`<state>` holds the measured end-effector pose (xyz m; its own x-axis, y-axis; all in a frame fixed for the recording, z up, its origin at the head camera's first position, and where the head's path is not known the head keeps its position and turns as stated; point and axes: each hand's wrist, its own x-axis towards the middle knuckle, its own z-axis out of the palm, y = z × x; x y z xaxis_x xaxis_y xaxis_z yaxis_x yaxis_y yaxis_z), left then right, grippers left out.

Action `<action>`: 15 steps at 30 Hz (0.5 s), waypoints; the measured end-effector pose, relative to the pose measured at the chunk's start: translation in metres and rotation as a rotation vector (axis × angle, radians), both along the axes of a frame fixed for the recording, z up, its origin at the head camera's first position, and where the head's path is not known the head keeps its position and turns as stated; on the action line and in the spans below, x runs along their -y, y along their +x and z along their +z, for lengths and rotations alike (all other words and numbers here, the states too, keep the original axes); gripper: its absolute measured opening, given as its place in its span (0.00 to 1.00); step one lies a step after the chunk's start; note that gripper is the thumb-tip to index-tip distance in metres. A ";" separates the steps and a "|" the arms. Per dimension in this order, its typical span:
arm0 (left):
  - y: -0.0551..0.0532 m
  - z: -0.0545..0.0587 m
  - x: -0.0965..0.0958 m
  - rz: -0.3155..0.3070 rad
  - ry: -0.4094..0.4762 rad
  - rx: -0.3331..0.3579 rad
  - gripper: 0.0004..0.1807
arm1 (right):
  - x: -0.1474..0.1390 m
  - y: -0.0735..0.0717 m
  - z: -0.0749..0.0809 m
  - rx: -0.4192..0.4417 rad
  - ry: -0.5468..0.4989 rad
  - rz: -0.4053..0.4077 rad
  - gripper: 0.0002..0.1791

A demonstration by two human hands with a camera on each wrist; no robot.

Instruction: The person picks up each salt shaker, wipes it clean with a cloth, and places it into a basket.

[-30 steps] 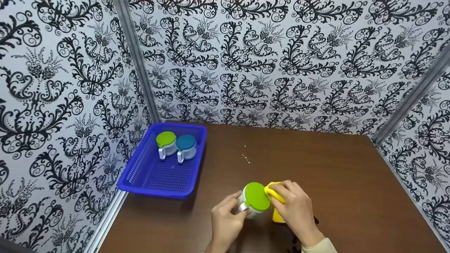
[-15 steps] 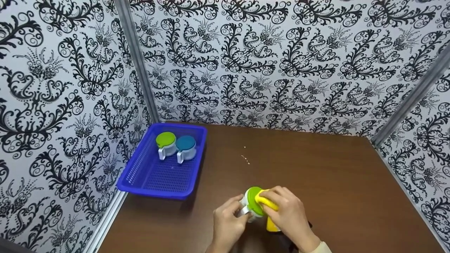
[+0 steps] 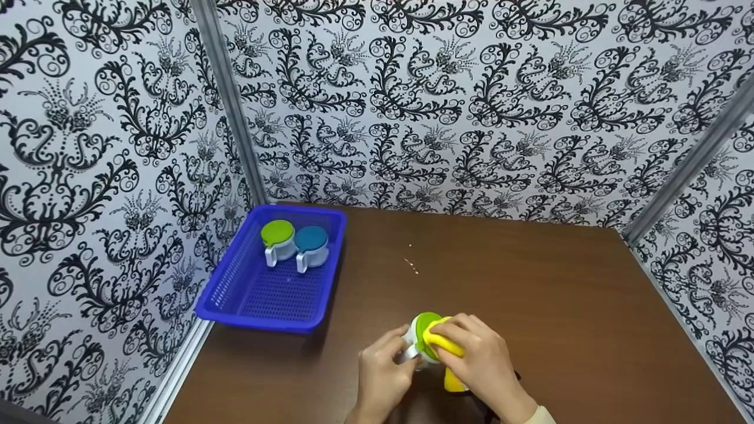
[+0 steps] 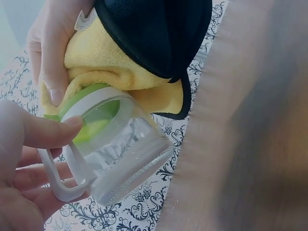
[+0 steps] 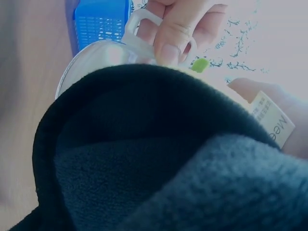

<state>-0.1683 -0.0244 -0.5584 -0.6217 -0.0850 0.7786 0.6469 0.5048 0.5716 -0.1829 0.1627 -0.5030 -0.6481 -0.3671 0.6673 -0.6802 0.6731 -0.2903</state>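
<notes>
A clear jar (image 4: 130, 154) with a green flip lid (image 3: 423, 330) and a white handle (image 4: 70, 180) is held up, tilted, above the table. My left hand (image 3: 383, 371) grips it by the handle, thumb on top. From the right, my right hand (image 3: 480, 359) grips a bunched yellow cloth (image 3: 445, 341) and presses it on the lid. In the left wrist view the cloth's dark underside (image 4: 159, 33) and black edging hang over the jar. That dark side (image 5: 134, 144) fills much of the right wrist view and hides most of the jar and right hand there.
A blue perforated basket (image 3: 265, 323) stands at the left on the brown table (image 3: 530, 277). Inside it are a green-lidded jar (image 3: 278, 234) and a blue-lidded jar (image 3: 311, 240), both with white handles. Small pale crumbs (image 3: 412, 266) lie mid-table. Patterned walls (image 3: 436, 118) enclose the back and sides.
My right hand has moved left and slightly down with the cloth, from the lid's right edge onto its top. The jar has tilted and lowered a little in my left hand.
</notes>
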 end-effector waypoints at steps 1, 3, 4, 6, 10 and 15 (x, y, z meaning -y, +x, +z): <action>0.000 0.000 0.000 0.002 0.001 -0.010 0.16 | -0.001 -0.001 -0.001 -0.001 -0.002 -0.003 0.18; 0.000 0.000 0.000 0.003 0.006 -0.023 0.16 | -0.003 -0.003 -0.002 -0.007 0.000 -0.016 0.18; 0.000 0.000 0.001 0.005 0.008 -0.028 0.16 | -0.005 -0.005 -0.004 -0.008 0.002 -0.027 0.17; 0.000 0.000 0.001 0.007 0.011 -0.029 0.16 | -0.009 -0.010 -0.007 -0.003 0.008 -0.058 0.16; 0.000 0.000 0.002 0.008 0.010 -0.026 0.17 | -0.019 -0.021 -0.014 0.041 0.031 -0.147 0.15; 0.001 -0.003 0.002 0.001 0.011 -0.024 0.17 | -0.026 -0.026 -0.022 0.090 0.062 -0.228 0.14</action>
